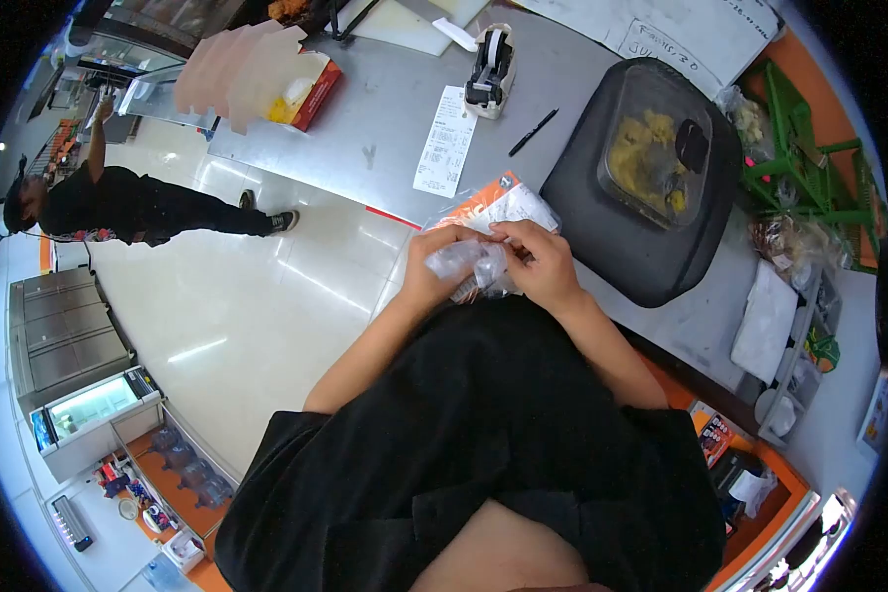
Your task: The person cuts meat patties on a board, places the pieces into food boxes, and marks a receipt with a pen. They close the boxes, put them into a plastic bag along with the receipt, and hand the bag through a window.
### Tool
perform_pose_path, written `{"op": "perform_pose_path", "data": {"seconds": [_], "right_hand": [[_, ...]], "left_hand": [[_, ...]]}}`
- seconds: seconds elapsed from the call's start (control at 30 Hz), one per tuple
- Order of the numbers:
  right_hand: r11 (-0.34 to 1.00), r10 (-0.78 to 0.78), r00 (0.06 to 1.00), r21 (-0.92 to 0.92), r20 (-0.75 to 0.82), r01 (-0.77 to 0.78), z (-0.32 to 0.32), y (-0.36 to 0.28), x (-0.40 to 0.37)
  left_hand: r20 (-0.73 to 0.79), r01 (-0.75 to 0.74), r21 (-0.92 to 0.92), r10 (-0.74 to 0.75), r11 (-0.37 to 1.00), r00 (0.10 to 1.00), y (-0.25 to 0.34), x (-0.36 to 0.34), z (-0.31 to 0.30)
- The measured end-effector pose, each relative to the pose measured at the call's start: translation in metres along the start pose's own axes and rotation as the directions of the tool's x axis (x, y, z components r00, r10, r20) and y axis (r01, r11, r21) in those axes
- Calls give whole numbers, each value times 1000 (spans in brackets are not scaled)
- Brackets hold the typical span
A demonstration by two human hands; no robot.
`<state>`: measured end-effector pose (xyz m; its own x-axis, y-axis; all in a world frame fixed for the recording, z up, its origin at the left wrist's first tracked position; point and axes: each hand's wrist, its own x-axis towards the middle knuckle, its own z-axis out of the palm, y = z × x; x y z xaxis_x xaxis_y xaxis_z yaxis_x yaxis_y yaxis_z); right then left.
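In front of my black shirt, a clear plastic bag (454,260) is bunched up between my two hands. My left hand (430,271) has its fingers closed round the gathered plastic. On the other side my right hand (541,264) pinches the bag near its gathered neck. An orange and white printed packet (508,204) shows through the plastic just beyond my fingers, at the counter's front edge. Past it lies a long printed receipt (446,143), flat on the metal counter (385,128). What sits lower in the bag is partly hidden by my hands.
A tape dispenser (490,71) and a black pen (534,132) lie beyond the receipt. To the right is a black case (582,187) bearing a lidded container (656,148). Green baskets (794,138) stand farther right. An open box (316,94) is at the left; a person (118,202) stands across the floor.
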<state>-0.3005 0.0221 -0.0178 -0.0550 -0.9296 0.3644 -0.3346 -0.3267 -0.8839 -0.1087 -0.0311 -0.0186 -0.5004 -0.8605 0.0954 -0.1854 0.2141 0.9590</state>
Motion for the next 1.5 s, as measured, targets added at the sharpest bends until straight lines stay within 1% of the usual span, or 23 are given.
{"op": "perform_pose_path", "data": {"seconds": [0.07, 0.1, 0.13, 0.17, 0.2, 0.23, 0.3, 0.33, 0.4, 0.5, 0.63, 0.73, 0.83, 0.93, 1.03, 1.13, 1.2, 1.5], "right_hand": [[1000, 18, 1000, 9, -23, -18, -1, -5, -1], [995, 83, 996, 63, -40, -81, 0, -3, -3], [983, 147, 988, 118, -55, -140, 3, 0, -5], [965, 211, 975, 175, -68, -196, 5, 4, -7], [949, 225, 971, 243, -80, -200, 9, 10, -11], [933, 259, 964, 273, -64, -233, 9, 10, -11], [895, 327, 945, 330, -28, -300, 8, 7, -12], [876, 343, 938, 375, -42, -304, 9, 7, -12], [834, 375, 925, 460, -67, -305, 11, 7, -11], [809, 419, 907, 476, -51, -347, 10, 4, -9], [807, 401, 912, 503, -87, -307, 12, 4, -9], [795, 415, 902, 530, -118, -296, 13, 6, -9], [793, 436, 889, 527, -138, -307, 15, 6, -5], [787, 444, 887, 529, -127, -318, 17, 9, -4], [777, 444, 889, 545, -116, -316, 17, 11, -4], [770, 433, 892, 567, -127, -293, 18, 9, -5], [772, 420, 896, 576, -142, -270, 18, 7, -6], [772, 426, 893, 572, -142, -277, 17, 10, -8]], "left_hand": [[-54, 109, 33, -107, 994, 993, 7, 0, 1], [-80, 164, 48, -160, 985, 984, 8, 0, 2], [-91, 108, 8, -106, 994, 990, 3, 1, 1], [-88, 101, 7, -100, 995, 991, 0, -1, 0], [-84, 94, 7, -93, 996, 992, -1, -1, 0], [-82, 86, 6, -85, 996, 993, 0, -1, -1], [-84, 79, -105, -88, 991, 993, 6, 2, 2], [-86, 76, -160, -90, 984, 992, 8, 3, 3], [-62, 78, -117, -86, 990, 994, 4, 1, 1], [-47, 104, -103, -109, 989, 993, 1, -1, 0], [-50, 110, -159, -119, 981, 992, 2, -1, 0], [-49, 145, -58, -148, 988, 988, 6, 0, -1], [-49, 118, -34, -120, 992, 992, 8, 1, 0], [-3, 174, -145, -176, 974, 984, 8, 1, 0], [-17, 182, -127, -186, 975, 982, 14, 1, 1], [-40, 151, -115, -157, 982, 987, 11, -1, 4], [-44, 158, -120, -164, 980, 985, 10, -2, 3], [-39, 120, -138, -127, 983, 991, 8, -2, 3]]}}
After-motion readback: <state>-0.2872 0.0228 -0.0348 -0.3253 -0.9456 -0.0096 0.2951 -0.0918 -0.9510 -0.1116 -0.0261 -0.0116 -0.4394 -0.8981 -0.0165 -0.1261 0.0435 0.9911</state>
